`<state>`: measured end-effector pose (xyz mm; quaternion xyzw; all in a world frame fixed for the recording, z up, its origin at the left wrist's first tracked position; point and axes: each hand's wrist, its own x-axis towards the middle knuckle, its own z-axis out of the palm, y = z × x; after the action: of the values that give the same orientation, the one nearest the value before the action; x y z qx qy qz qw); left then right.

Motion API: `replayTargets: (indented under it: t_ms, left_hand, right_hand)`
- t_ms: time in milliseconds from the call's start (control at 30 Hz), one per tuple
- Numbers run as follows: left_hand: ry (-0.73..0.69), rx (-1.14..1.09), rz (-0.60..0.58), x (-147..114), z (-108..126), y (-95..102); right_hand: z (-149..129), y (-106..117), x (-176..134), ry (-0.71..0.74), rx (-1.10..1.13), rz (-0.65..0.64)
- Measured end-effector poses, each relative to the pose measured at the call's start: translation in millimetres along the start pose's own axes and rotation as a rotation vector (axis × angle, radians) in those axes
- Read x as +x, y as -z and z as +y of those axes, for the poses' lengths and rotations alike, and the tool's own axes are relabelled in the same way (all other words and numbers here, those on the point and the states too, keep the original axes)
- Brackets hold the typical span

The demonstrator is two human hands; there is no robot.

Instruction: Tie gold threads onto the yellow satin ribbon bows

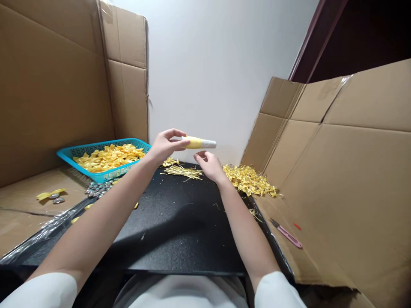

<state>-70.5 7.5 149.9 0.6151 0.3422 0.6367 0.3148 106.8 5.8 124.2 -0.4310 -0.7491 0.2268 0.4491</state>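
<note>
My left hand (167,145) is closed around a cone of yellow thread (194,142), held level above the far end of the black table (180,214). The cone's bare, pale narrow end points right. Just below that end is my right hand (209,165), its thumb and fingers curled together; whatever they may pinch is too small to make out. A bundle of thin gold ties (183,172) lies on the table beneath my hands. Past my right wrist rises a heap of yellow ribbon pieces with wiry ends (248,179).
A blue basket (104,174) of yellow folded pieces stands left, with silver oval beads (98,188) in front. Pink-handled thread snips (286,233) and a small red piece (297,226) lie on cardboard at right. Cardboard walls (353,171) flank both sides; a pale wall (208,77) stands behind.
</note>
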Motion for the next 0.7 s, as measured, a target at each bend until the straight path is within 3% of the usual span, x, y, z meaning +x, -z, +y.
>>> replayTargets:
  t_ms: [100,433,533,700]
  left_hand:
    - [-0.007,0.008,-0.009,0,1,-1.4]
    - [0.007,0.033,-0.037,-1,3,-0.7]
    - [-0.001,0.03,-0.026,-1,2,0.6]
    - [-0.008,0.023,-0.017,0,2,1.4]
  right_hand:
    - [3,2,3,0.053,0.061,0.049]
    - [-8,46,-3,0.115,0.171,0.061]
    - [-9,58,-7,0.048,0.082,-0.044]
    - [-3,78,-16,-0.133,-0.194,-0.351]
